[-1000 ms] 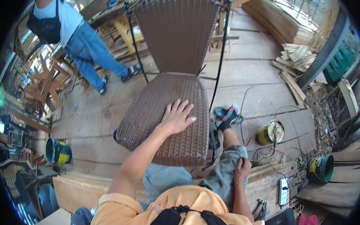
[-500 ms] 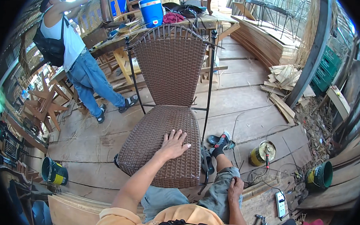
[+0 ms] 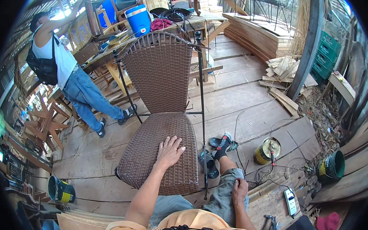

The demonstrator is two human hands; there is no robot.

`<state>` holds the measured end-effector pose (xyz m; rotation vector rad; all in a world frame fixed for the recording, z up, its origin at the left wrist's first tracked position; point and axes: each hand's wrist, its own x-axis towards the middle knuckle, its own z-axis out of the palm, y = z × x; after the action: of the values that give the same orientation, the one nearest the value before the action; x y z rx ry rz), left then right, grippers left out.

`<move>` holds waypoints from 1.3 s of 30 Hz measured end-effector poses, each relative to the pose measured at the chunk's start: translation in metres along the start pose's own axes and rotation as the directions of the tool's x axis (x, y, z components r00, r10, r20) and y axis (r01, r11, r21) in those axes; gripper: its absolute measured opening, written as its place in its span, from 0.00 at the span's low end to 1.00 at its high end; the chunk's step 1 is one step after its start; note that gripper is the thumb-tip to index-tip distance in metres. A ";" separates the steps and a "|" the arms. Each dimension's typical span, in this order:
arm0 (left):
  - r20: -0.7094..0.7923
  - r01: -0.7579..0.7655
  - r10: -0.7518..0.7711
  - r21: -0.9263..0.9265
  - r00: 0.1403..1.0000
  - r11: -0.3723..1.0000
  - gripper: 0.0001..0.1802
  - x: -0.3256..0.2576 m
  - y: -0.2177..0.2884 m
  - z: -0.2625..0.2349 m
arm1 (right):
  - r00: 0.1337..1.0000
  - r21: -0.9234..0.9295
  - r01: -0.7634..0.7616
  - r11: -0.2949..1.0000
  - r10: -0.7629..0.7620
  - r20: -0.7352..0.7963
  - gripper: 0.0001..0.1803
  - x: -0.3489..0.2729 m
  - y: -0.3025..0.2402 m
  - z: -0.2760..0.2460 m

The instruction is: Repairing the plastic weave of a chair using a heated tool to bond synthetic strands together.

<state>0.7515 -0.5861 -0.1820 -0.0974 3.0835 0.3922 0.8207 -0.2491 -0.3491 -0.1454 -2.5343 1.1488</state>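
Observation:
A brown woven wicker chair (image 3: 157, 76) stands upright before me, its tall fan-shaped back held between two black metal posts. My left hand (image 3: 169, 154) lies open and flat on the woven seat (image 3: 149, 134), fingers spread, with nothing in it. At my right knee, my right hand (image 3: 240, 191) rests on the grey-green shorts (image 3: 221, 196), its fingers loosely curled and nothing visible in them. My right foot, in a dark patterned sock (image 3: 223, 147), is beside the chair among dark slippers (image 3: 209, 163).
A person (image 3: 57, 62) in a white top reaches up at the far left. Behind the chair, a workbench bears a blue-and-white cooler (image 3: 137, 21). To my right are an open can (image 3: 267, 151), a green bucket (image 3: 331, 166), a power strip (image 3: 290, 202) and a hammer (image 3: 271, 225). Planks (image 3: 254, 35) stand stacked behind.
The whole view has turned slightly, so the chair's back sits farther left and lower. My left hand stays on the seat and my right hand stays at my knee.

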 end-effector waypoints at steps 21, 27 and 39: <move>-0.001 -0.011 0.012 0.129 1.000 0.992 0.27 0.015 -0.005 0.003 | 0.957 0.255 -0.262 0.931 0.285 -0.058 0.13 0.087 0.021 -0.045; -0.067 -0.075 0.082 0.105 0.994 0.992 0.26 0.010 -0.023 0.012 | 0.947 0.016 -0.263 0.965 0.261 -0.186 0.12 0.187 0.112 -0.047; -0.033 -0.070 0.073 0.092 0.997 0.993 0.27 0.006 -0.009 -0.003 | 0.832 -0.416 -0.482 0.771 0.551 0.058 0.21 0.219 0.305 0.004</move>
<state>0.7460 -0.5955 -0.1817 0.0079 3.1418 0.2551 0.5998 0.0023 -0.5182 -0.9440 -2.9574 0.8295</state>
